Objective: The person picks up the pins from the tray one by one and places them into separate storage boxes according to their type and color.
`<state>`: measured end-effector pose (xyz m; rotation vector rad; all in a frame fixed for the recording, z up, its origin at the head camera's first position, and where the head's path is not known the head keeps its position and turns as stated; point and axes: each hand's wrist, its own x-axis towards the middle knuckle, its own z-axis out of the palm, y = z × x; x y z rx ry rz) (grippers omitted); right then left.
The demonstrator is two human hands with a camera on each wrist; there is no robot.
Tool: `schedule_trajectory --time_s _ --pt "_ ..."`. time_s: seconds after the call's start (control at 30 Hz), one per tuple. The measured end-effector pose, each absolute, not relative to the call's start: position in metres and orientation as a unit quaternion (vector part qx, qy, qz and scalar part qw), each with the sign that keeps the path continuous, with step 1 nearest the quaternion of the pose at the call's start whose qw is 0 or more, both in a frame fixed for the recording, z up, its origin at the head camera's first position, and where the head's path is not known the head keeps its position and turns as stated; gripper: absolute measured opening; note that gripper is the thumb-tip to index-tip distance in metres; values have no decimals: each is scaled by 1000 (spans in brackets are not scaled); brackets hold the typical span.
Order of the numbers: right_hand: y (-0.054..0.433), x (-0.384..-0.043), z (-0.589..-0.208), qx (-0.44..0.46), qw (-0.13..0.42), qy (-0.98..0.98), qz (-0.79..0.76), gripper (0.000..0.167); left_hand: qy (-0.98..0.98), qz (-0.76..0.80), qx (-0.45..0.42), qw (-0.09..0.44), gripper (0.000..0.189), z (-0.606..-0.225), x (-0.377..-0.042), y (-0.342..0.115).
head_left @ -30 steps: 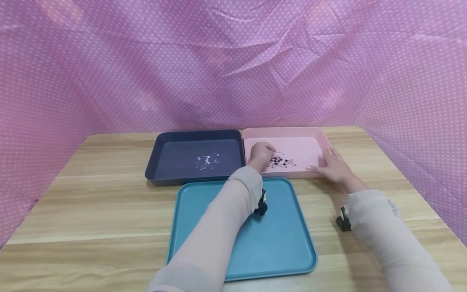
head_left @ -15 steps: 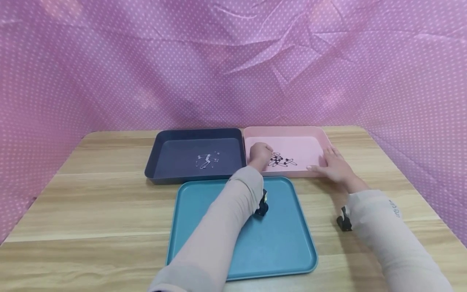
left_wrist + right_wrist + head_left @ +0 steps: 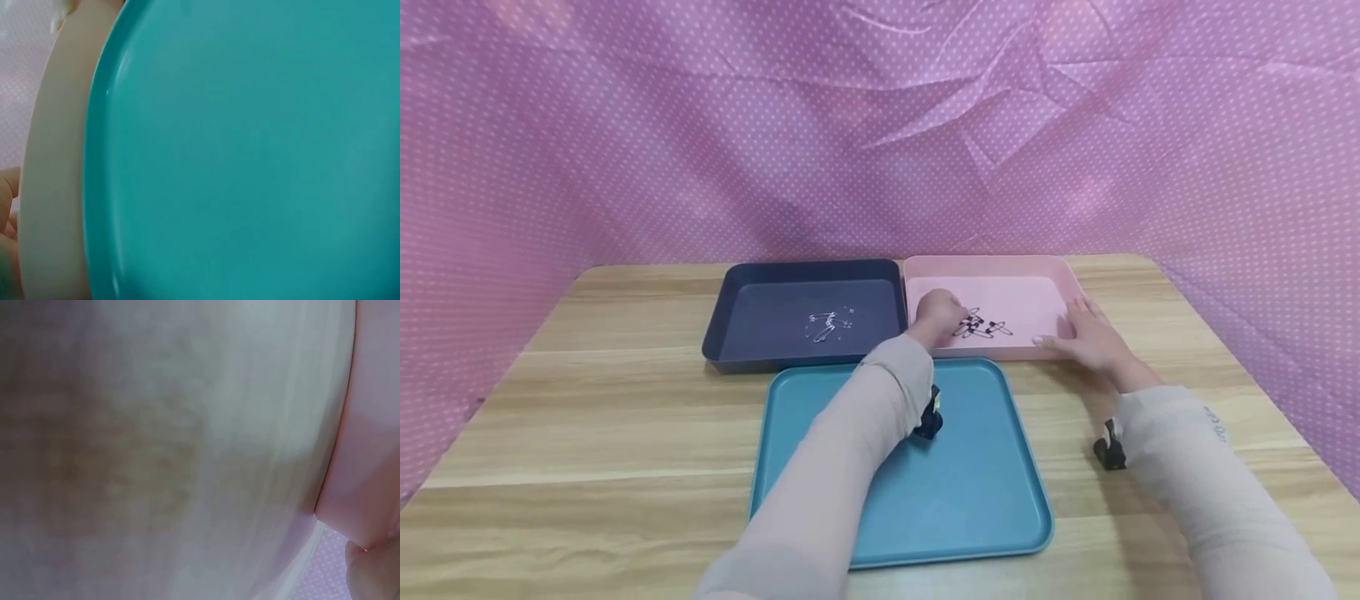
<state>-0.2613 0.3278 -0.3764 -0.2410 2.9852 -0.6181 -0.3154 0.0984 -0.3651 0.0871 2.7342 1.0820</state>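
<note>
My left hand reaches into the pink tray, its fingers curled down at the left edge of a small pile of black safety pins. Its fingertips are hidden behind the hand, so whether they pinch a pin does not show. In the left wrist view, only bits of its fingers appear at the left edge. My right hand rests on the tray's front right corner, thumb at the front rim and extended fingers along the right side. Silver safety pins lie in the dark blue tray.
A flat teal tray lies in front of both deeper trays, under my left forearm. Everything stands on a wood-grain table. A pink dotted curtain hangs behind and at both sides.
My left hand first drew slightly left, then moved back right against the black safety pins. The pin near its fingertips shifted. My right hand stays at the tray corner.
</note>
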Motion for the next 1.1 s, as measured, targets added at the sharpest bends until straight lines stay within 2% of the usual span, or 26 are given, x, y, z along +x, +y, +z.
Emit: schedule_trajectory --time_s 0.23,0.47,0.73,0.9,1.1 --pt "322 -266 -373 -83 53 972 -212 101 900 414 88 103 21 -357 -311 78" --pt "319 -270 -368 -96 54 978 -176 98 906 388 147 88 21 -344 -307 50" --pt "315 -273 -361 -127 11 973 -190 74 933 315 160 72 23 -331 -302 14" --pt "310 -269 -354 -120 -2 964 -238 67 951 265 153 52 40 -327 -296 -10" --pt "306 -269 -351 -115 -34 965 -231 70 956 259 133 15 65 -327 -286 -45"
